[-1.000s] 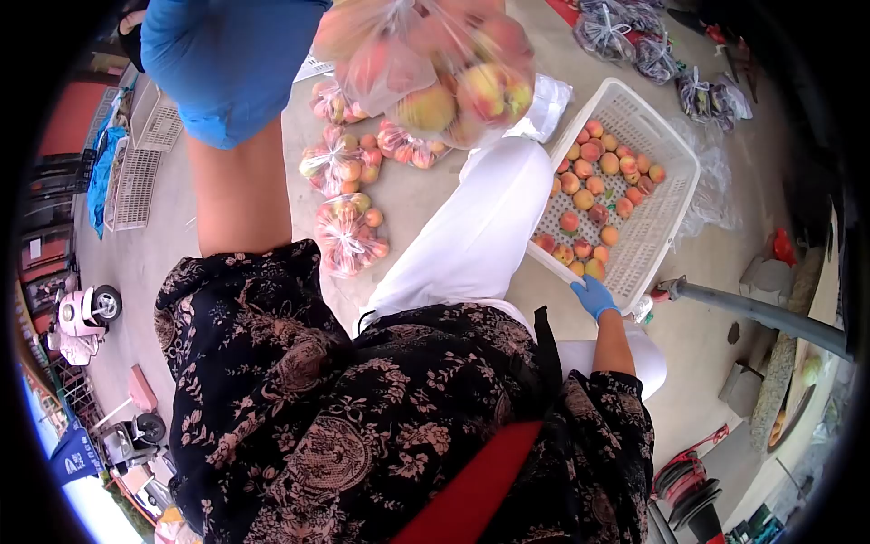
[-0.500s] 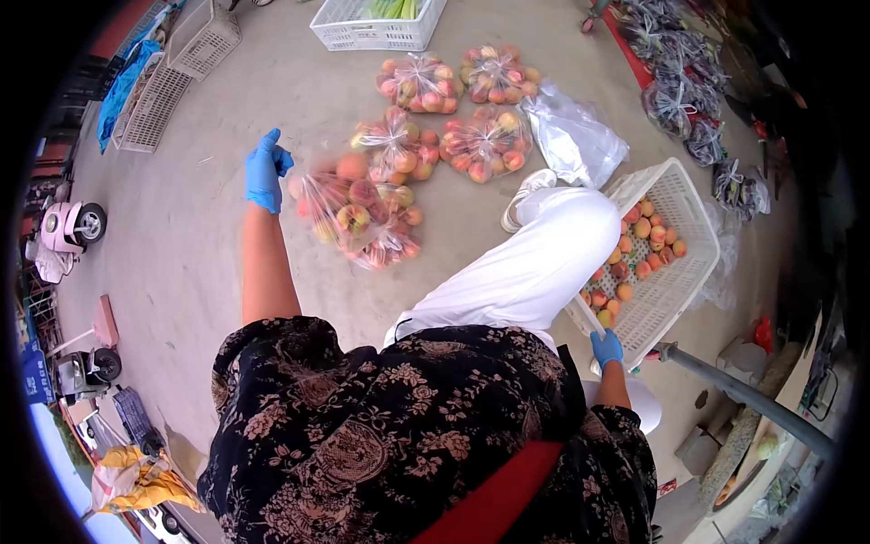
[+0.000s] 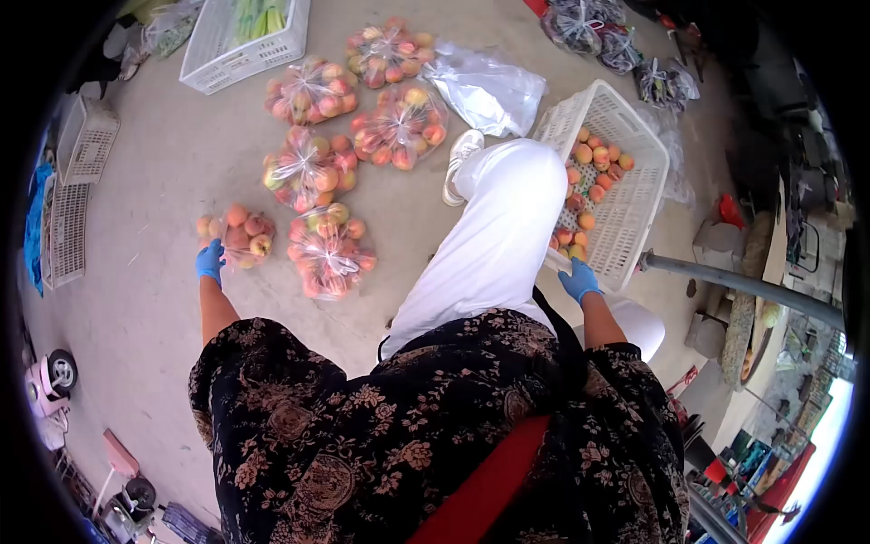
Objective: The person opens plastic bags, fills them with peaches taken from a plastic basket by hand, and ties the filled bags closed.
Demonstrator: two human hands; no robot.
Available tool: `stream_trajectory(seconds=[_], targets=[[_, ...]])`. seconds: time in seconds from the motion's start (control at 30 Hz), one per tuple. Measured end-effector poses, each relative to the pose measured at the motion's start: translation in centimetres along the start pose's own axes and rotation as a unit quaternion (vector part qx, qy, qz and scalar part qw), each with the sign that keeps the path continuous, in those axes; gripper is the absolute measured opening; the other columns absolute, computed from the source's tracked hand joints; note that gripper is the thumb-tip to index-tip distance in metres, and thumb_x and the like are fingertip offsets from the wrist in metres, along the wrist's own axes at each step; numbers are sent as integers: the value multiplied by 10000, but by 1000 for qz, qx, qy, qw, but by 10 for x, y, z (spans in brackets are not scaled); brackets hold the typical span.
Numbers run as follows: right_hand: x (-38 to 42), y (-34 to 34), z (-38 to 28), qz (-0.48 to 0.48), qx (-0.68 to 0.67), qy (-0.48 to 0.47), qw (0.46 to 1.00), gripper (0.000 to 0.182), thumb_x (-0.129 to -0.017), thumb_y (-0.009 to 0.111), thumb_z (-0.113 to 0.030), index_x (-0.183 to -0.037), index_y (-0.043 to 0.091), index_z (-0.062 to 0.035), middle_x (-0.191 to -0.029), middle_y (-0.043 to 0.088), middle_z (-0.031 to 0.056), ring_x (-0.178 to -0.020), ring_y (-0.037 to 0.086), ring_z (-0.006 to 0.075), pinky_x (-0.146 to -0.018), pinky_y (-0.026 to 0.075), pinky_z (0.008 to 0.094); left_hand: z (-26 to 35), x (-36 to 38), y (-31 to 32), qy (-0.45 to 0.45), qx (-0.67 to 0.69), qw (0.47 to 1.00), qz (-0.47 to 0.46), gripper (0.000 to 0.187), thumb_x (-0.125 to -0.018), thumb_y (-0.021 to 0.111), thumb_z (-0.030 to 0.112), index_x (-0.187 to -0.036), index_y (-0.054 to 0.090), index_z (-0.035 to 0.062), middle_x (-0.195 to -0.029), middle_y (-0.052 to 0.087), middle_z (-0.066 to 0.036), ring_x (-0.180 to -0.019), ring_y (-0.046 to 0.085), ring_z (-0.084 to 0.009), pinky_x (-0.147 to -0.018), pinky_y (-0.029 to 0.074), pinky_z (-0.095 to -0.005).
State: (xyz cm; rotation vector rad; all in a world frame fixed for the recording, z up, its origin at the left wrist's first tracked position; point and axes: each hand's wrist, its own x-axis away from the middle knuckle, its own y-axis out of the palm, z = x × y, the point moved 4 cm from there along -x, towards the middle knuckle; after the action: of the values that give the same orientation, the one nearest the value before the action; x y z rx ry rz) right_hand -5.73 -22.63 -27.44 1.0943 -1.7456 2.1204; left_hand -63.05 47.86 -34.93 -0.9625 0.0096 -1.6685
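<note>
My left hand [image 3: 210,261], in a blue glove, is closed on the near-left edge of a clear plastic bag of peaches [image 3: 245,238] on the floor. My right hand [image 3: 578,281], also gloved in blue, is at the near corner of a white crate [image 3: 645,195], its fingers apart beside the peaches [image 3: 596,168] inside. Between my hands lie several knotted clear bags of peaches, among them a near one [image 3: 328,256], a middle one [image 3: 304,172] and a larger one [image 3: 399,127].
A white crate of green vegetables [image 3: 245,62] stands at the upper left. Silvery plastic bags [image 3: 485,86] lie beyond my shoe [image 3: 462,163]. A grey metal pole [image 3: 743,288] reaches toward the peach crate from the right. Stacked crates [image 3: 68,231] stand far left.
The view has swung, shifting the bags and crate left in the picture. My left hand and its peach bag are lower and apart from the other bags. My right hand has loosened from the crate's rim.
</note>
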Motion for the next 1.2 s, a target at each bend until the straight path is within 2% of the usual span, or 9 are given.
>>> stream_trajectory(seconds=[0.13,0.2,0.37,0.57,0.7,0.83,0.97,1.1,1.2], targets=[[20,-14,-16,5,-6,55,998,652,-761,559,-402,-1257,385,-15,-1257,439,199,-1178,415,334,-971,364,401,-22,-49,-9,13,24,999,29,473,-772,641,325,-1084,534,-14,-1005,605,-117,-939,572,-189,-646,463,-340],[20,-8,-29,20,2,70,997,650,-759,561,-406,-1244,385,-12,-1232,453,200,-1160,428,332,-960,369,405,-17,-59,8,-18,4,999,-30,512,-768,643,324,-1123,508,-19,-1059,583,-120,-958,556,-186,-682,454,-336],[25,-17,-36,61,5,70,996,608,-751,568,-398,-1205,414,-25,-1174,492,179,-1112,464,307,-922,377,412,0,-50,63,-130,-208,967,-61,505,-768,622,345,-1127,531,0,-1084,572,-97,-966,535,-187,-788,434,-342],[23,-7,-26,105,20,14,994,435,-760,564,-364,-1122,526,-125,-1092,563,109,-1030,530,276,-877,397,403,79,-63,113,43,-132,990,-22,451,-777,589,361,-1102,573,49,-1053,589,-56,-920,544,-191,-811,419,-355],[3,3,19,101,-39,-21,994,362,-766,568,-370,-1040,589,-135,-966,614,105,-913,585,267,-813,424,393,258,92,223,265,-43,958,-105,378,-846,574,241,-1159,543,33,-1164,546,-51,-1064,480,-145,-927,360,-318],[-2,2,35,58,-54,-60,995,386,-742,589,-457,-948,633,-133,-899,626,102,-874,589,264,-773,426,388,379,272,340,460,25,855,-238,316,-889,514,165,-1172,545,27,-1208,521,-78,-1140,439,-141,-977,322,-302],[-9,-14,26,47,48,-91,994,492,-699,581,-601,-842,667,-138,-869,612,59,-902,566,221,-758,412,363,410,421,434,525,17,785,-329,247,-873,529,104,-1093,576,2,-1219,512,-105,-1183,414,-165,-989,315,-300],[-18,-19,17,73,37,-122,989,524,-697,543,-641,-768,675,-139,-794,601,64,-818,538,223,-681,368,363,372,467,530,455,-59,754,-469,245,-846,560,171,-1065,597,69,-1180,532,-124,-1167,450,-208,-961,347,-330],[-32,-18,5,110,-3,-158,981,489,-706,548,-613,-707,650,-135,-699,582,53,-751,536,211,-646,355,351,345,500,566,555,-388,580,-452,325,-862,538,291,-1087,585,61,-1192,521,-136,-1095,501,-252,-947,369,-327]])
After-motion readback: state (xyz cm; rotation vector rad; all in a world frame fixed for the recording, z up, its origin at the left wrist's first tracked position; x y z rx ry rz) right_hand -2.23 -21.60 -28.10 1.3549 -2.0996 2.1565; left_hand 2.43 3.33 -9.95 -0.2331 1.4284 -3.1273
